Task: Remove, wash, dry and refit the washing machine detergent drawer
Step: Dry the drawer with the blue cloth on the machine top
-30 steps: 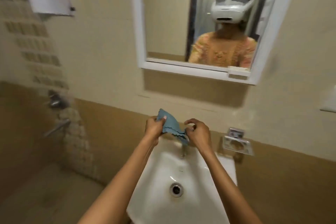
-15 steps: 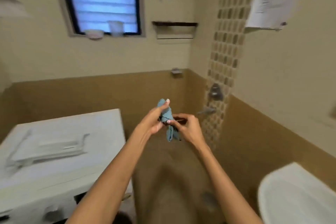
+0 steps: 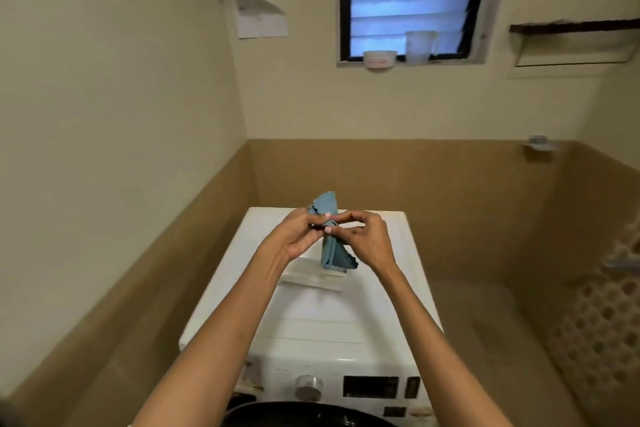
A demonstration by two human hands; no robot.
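Blue cloth (image 3: 330, 253) is hanging dead centre of the frame and both hands are working it. The left hand (image 3: 301, 236) and right hand (image 3: 367, 239) are each pinching the folded fabric near its top, fingertips almost meeting, so each grip is closed on cloth, not spread. A scalloped corner is dangling over the detergent drawer (image 3: 311, 279), which is lying flat on top of the washing machine (image 3: 381, 288), just below centre. It's pale plastic on white, so its outline is hard to make out.

My guess is we're looking at the drying stage, with the cloth being folded into a pad. To do it well, I'd be pinning the drawer down with one hand and pushing a folded corner into each compartment with the other, since water hides in the corners. The underside wants wiping too before refitting.

Room-wise, the drawer is sitting near the middle of the machine top, well apart from the front and side edges, so I'm not worrying about it sliding off. A wall is running close along the machine at the left of the frame, and there's open floor at the right. The dial (image 3: 309, 386) is at the bottom of the frame. The panel is looking dark at its left end, maybe the slot, but I can't tell.
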